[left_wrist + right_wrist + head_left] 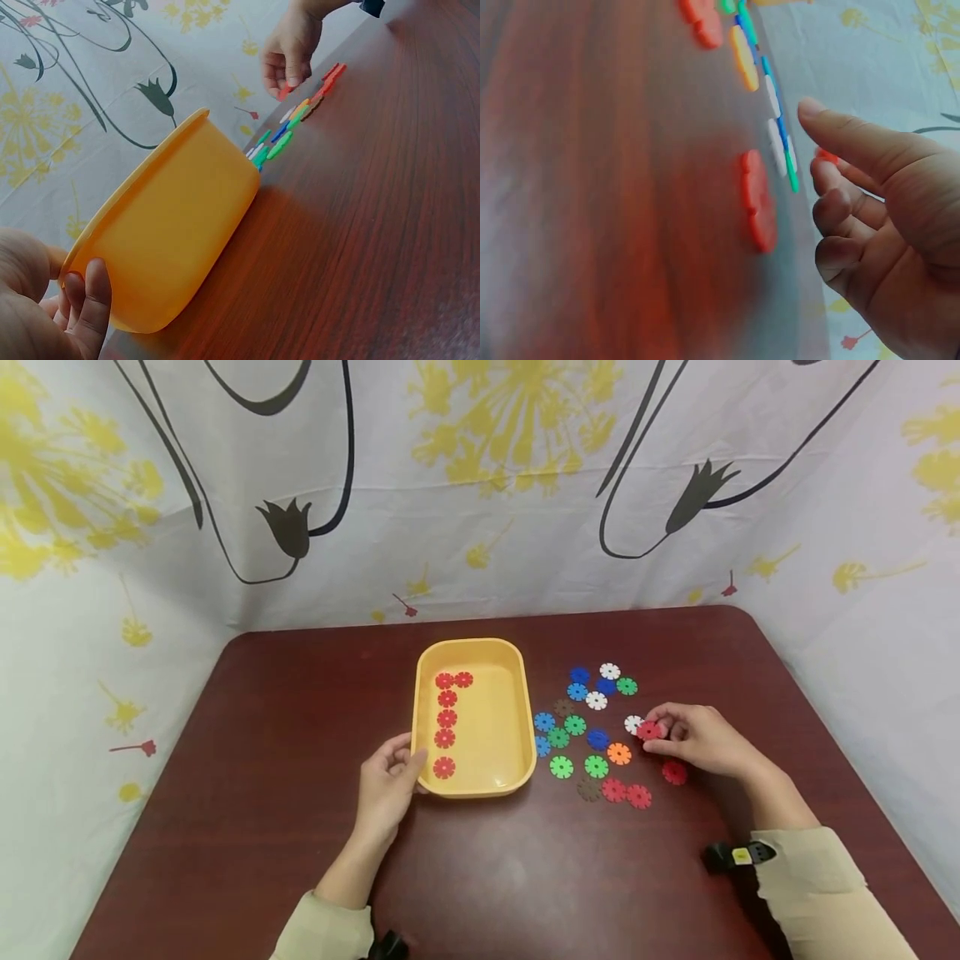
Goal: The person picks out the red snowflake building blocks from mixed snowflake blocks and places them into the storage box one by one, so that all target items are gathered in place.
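A yellow plastic tray (495, 702) stands on the table, with several red snowflake discs (447, 718) laid in a column along its left side and one more beside the top one. My left hand (390, 785) grips the tray's near left corner, thumb over the rim and fingers outside; the left wrist view shows the same hold on the tray's wall (180, 217). Right of the tray, my right hand (697, 737) pinches a red disc (648, 731) just above the table. A white disc (633, 724) lies right beside it, partly hidden.
Loose discs in blue, green, brown, white and orange (618, 753) are scattered right of the tray. Two red discs (626, 793) lie at the near side, and another red disc (674, 772) is below my right hand. A patterned cloth (480, 527) hangs behind the table.
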